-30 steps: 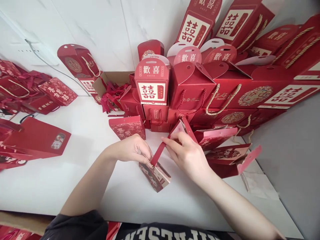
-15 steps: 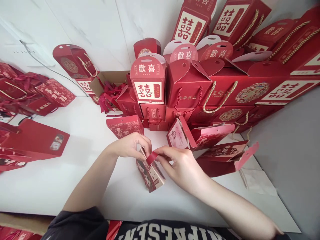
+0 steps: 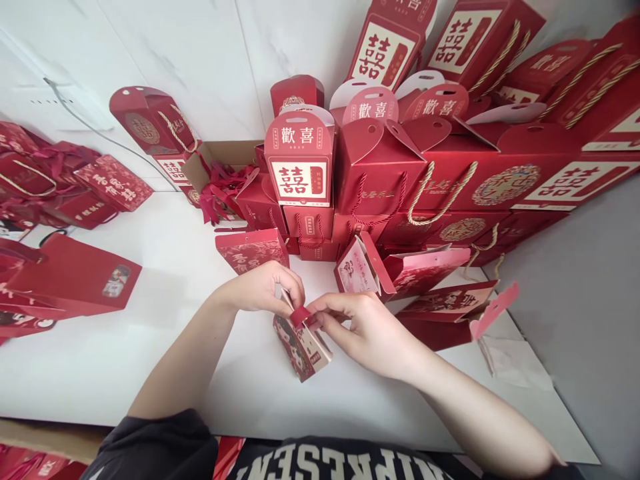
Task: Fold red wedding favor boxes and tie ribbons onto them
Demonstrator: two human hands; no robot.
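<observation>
A small red and cream gift box (image 3: 303, 353) with printed figures stands tilted on the white table in front of me. My left hand (image 3: 267, 288) pinches its top edge from the left. Across that top edge a short red ribbon (image 3: 300, 315) bends in a loop. The fingers of my right hand (image 3: 363, 327) are closed on the ribbon's right side, close against the box. Its tip is hidden behind my fingertips. Just behind my left hand is a red floral gift box (image 3: 251, 250), and a pink-fronted box (image 3: 357, 267) is beyond my right hand.
Stacked red boxes with rope handles (image 3: 380, 173) line the back. An open carton (image 3: 220, 152) holds dark red ribbons (image 3: 220, 193). More red bags (image 3: 113, 183) lie at the left. Open red bags (image 3: 430, 267) and white paper (image 3: 515, 360) are at the right.
My right fingers have moved in against the box top, pulling the ribbon loop lower and tighter over the edge. My left hand keeps its pinch.
</observation>
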